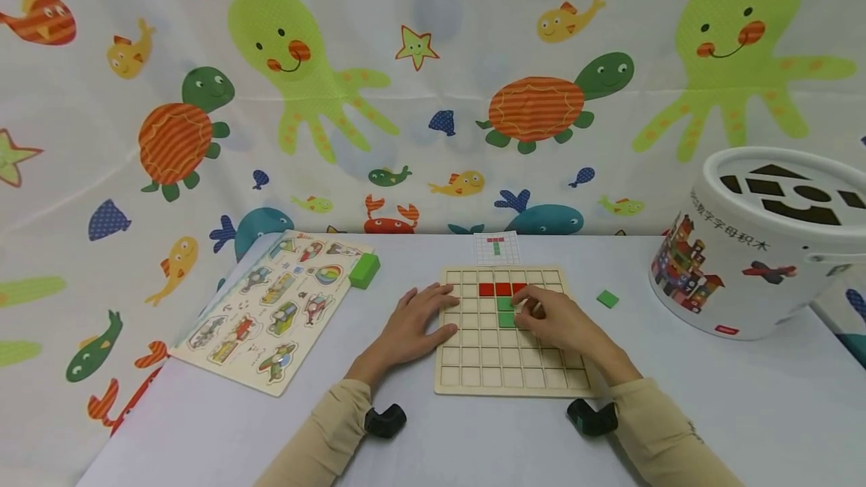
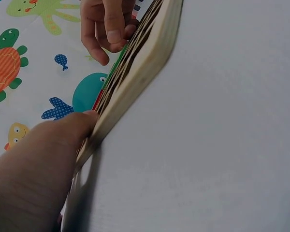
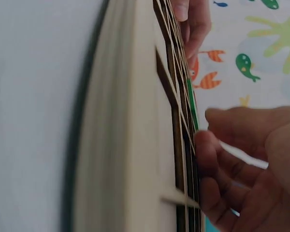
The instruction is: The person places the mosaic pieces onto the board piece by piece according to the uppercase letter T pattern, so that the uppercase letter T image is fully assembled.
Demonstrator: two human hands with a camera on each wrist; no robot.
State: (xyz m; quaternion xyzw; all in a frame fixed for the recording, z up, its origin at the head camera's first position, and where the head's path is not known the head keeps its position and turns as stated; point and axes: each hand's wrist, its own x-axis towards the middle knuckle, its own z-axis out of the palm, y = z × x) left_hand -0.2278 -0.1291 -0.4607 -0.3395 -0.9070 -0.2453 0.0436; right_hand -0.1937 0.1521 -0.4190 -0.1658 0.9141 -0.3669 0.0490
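Note:
A pale wooden grid board (image 1: 467, 359) lies on the table. A row of red square tiles (image 1: 486, 289) sits in its upper part, with two green tiles (image 1: 506, 319) in a column below the middle one. My left hand (image 1: 414, 325) rests at the board's left edge, fingers spread; in the left wrist view its thumb (image 2: 82, 124) touches the rim. Over the board, right of the green tiles, is my right hand (image 1: 558, 322), fingers loosely bent. In the right wrist view, its thumb (image 3: 237, 123) and index finger stand apart with nothing visible between them. Fingertip contact with the tiles is unclear.
A loose green tile (image 1: 607, 298) lies right of the board. Behind the board is a small pattern card (image 1: 482, 254). A white lidded bucket (image 1: 737, 269) stands at right. On the left, a green block (image 1: 364, 270) touches a wooden picture puzzle board (image 1: 260, 367).

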